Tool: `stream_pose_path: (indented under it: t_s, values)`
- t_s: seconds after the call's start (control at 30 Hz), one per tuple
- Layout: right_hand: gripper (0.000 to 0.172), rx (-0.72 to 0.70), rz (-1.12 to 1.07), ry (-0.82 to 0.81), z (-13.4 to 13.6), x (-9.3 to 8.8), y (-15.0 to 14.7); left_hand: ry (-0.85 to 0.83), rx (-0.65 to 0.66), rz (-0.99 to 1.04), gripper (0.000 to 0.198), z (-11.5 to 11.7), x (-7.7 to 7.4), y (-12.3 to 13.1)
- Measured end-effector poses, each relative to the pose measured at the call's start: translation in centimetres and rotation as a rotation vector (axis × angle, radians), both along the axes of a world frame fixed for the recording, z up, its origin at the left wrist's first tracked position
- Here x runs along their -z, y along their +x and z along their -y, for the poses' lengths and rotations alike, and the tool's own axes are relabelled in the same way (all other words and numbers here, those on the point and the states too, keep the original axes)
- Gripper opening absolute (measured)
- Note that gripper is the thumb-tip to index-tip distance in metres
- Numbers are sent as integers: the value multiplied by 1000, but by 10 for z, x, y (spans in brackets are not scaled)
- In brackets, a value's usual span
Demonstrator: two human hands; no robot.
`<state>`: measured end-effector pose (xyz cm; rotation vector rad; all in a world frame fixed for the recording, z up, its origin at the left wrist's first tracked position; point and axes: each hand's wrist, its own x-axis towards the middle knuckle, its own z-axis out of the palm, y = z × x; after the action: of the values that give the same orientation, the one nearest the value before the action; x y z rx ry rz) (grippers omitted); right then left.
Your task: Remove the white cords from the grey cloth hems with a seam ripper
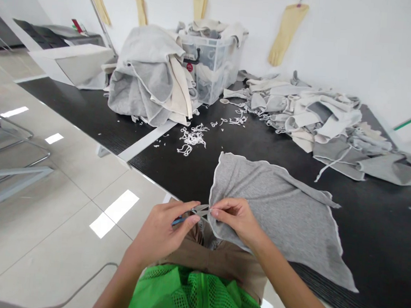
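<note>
A grey piece of fabric with a white overlocked edge lies spread on the black table and hangs slightly over its front edge. My right hand pinches its left edge between thumb and fingers. In my left hand is a pair of thread snips with a blue handle, held between thumb and fingers. The blades appear parted and point right, close to the pinched edge. Whether they touch fabric or a thread, I cannot tell.
White thread scraps lie on the black table. Behind them are a large cloth heap, a clear plastic bin full of cloth, and a long pile of fabric pieces. Yellowish gloves hang on the wall.
</note>
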<state>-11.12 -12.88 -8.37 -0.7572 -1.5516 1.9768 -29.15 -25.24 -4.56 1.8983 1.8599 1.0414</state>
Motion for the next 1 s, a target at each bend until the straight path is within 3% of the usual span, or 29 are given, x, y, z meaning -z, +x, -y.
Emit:
stream_pose_path:
  t_s: [0.13, 1.0]
  values:
    - [20, -13, -3, 18, -1, 0, -1, 7, 1, -1, 27, 2, 5, 6]
    - [22, 11, -10, -77, 1, -2, -1, 41, 17, 7, 22, 1, 3, 12]
